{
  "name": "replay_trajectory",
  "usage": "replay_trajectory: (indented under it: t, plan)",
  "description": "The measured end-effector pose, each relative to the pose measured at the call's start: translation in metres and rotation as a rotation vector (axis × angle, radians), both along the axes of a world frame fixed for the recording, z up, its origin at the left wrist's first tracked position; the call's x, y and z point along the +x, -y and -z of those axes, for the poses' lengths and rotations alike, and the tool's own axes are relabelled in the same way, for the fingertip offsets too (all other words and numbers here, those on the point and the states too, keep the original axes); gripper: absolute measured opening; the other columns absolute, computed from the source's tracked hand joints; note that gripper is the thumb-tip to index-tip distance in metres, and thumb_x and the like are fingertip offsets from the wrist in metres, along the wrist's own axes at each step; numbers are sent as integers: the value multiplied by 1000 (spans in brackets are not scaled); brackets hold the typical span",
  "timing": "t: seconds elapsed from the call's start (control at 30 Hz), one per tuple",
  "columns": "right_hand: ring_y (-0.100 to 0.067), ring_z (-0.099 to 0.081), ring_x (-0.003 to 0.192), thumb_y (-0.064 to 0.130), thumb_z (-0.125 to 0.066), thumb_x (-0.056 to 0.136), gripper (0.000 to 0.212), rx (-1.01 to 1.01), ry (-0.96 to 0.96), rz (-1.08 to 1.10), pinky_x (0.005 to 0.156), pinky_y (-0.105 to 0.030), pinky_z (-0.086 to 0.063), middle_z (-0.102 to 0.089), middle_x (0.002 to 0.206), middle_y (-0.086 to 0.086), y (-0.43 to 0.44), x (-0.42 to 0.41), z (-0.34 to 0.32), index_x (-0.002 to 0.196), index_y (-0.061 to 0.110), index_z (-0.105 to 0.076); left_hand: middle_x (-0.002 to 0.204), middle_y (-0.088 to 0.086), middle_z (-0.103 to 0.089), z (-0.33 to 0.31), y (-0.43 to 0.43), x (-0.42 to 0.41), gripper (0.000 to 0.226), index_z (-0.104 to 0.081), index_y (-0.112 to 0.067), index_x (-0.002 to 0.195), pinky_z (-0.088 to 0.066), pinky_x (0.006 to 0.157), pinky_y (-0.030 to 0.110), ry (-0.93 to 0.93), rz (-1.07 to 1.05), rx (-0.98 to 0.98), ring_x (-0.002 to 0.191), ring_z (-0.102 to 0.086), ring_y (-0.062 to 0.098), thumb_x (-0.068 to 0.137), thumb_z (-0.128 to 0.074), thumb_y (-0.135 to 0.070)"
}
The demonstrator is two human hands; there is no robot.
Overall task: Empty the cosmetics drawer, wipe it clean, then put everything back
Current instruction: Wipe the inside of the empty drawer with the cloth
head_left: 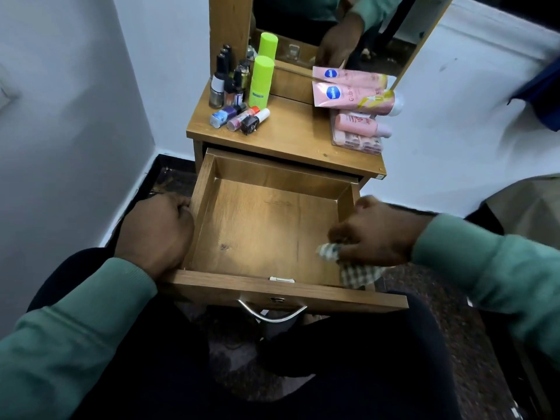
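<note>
Head view: the pulled-out drawer [263,225] sits mid-frame, left hand [154,234] curled over its left wall, fingertips hidden, right hand [375,234] bunching a blurred checked cloth [357,275] in its lower-right corner.

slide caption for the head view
Right hand holds a checked cloth in the empty wooden drawer, left hand grips its side wall; cosmetics sit on the tabletop.

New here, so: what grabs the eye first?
The pulled-out wooden drawer, bare inside, fills the centre. The right hand holds a checked cloth in its front right corner while the left hand grips its left wall. Behind, the tabletop carries a lime-green bottle and pink tube.
</note>
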State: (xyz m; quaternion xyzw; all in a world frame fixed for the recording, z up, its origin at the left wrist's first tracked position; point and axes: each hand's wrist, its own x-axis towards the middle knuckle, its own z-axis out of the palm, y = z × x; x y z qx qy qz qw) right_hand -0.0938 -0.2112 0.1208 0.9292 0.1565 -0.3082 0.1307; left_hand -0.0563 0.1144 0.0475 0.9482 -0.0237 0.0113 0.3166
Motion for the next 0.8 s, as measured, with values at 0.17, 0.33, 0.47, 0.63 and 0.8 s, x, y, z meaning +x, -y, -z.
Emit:
replay_trajectory:
  t: [0.17, 0.33, 0.47, 0.63, 0.8]
  plan:
    - [-11, -64, 92, 68, -43, 96, 48, -663, -122, 17, 116, -51, -27, -72, 96, 14, 48, -11, -43, 84, 24, -56, 78, 2, -63, -1, 1, -3, 29, -75, -12, 109, -38, 61, 33, -9, 19, 7, 63, -56, 18, 100, -48, -12]
    - [-23, -71, 91, 54, -49, 99, 32, -171, 627, -234, 121, -54, -24, -77, 83, 5, 51, -11, -29, 106, 35, -74, 92, 12, -73, -1, 1, -3, 30, -76, -16, 113, -46, 69, 37, -1, 21, 9, 75, -62, 32, 98, -50, -15]
    - [-29, -68, 107, 39, -61, 95, 32, 134, 748, -397, 123, -57, -13, -77, 97, 1, 8, 2, 14, 125, 30, -67, 101, 12, -74, 3, 1, -1, 31, -75, -17, 115, -45, 73, 36, -10, 9, 21, 82, -61, 31, 99, -49, -16]
    - [-32, -57, 131, 30, -50, 104, 30, -231, 255, -397, 123, -65, 11, -74, 107, -5, -13, 20, 53, 132, 21, -55, 99, 9, -74, 2, 1, -1, 31, -76, -19, 111, -42, 71, 34, -13, -3, 8, 81, -60, 28, 98, -49, -15]
    - [-34, -49, 140, 31, -56, 103, 31, -250, 153, -371, 123, -67, 5, -68, 127, -16, -11, 20, 62, 132, 20, -54, 97, 8, -74, 2, 1, -2, 31, -75, -19, 112, -42, 71, 34, -16, -17, 4, 78, -59, 25, 99, -48, -14]
